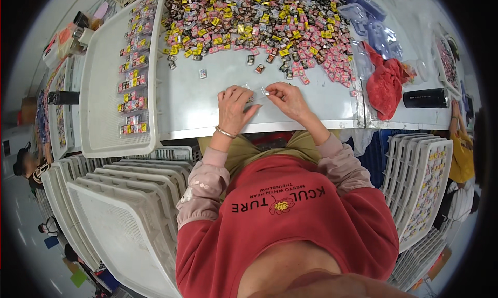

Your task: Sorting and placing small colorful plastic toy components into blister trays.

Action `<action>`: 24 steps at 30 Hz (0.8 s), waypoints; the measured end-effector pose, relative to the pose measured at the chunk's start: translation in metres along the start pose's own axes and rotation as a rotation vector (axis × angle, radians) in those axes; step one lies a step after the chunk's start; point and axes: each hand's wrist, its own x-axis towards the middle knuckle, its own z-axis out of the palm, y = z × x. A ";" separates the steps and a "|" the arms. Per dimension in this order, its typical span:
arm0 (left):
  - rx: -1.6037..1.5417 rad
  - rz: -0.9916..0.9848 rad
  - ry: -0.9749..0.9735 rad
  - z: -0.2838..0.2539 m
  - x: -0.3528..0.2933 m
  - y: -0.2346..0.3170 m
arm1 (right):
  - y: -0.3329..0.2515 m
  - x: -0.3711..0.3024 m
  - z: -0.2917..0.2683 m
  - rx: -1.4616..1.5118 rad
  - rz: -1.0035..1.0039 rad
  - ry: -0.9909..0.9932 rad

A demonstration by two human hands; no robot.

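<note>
Near the front edge of the white table, a small clear plastic piece point(258, 95) lies between my hands; its exact kind is too small to tell. My left hand point(233, 110) is closed over its left side, fingers curled and partly hiding it. With thumb and forefinger, my right hand point(288, 101) pinches its right edge. Beyond my hands spreads a big heap of small boxes point(249, 23) in pink, yellow, black and white. A few loose ones lie closer, among them a pale box point(203, 73) and a dark box point(260, 68).
At left, a white tray point(98, 90) carries a column of clear cases point(134, 83) filled with small boxes. White trays point(109, 210) stand stacked below it; filled trays point(423, 189) stand at right. Right of the heap are clear plastic containers point(384, 39), a red cloth point(385, 85) and a black cylinder point(426, 98).
</note>
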 end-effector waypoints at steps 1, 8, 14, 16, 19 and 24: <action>0.011 0.014 0.002 -0.001 0.000 0.000 | 0.003 0.002 -0.001 0.000 0.001 -0.005; -0.027 -0.080 0.165 -0.023 -0.005 -0.003 | -0.023 0.045 -0.018 -0.116 -0.086 -0.043; -0.008 -0.068 0.096 -0.012 -0.023 -0.005 | -0.032 0.049 0.008 -0.453 -0.278 -0.257; 0.001 -0.046 0.105 -0.006 -0.026 0.001 | -0.036 0.046 0.015 -0.589 -0.262 -0.346; 0.016 -0.057 0.113 -0.004 -0.026 0.003 | -0.035 0.044 0.016 -0.574 -0.269 -0.342; 0.021 -0.053 0.118 -0.003 -0.028 0.006 | -0.045 0.039 0.019 -0.546 -0.278 -0.336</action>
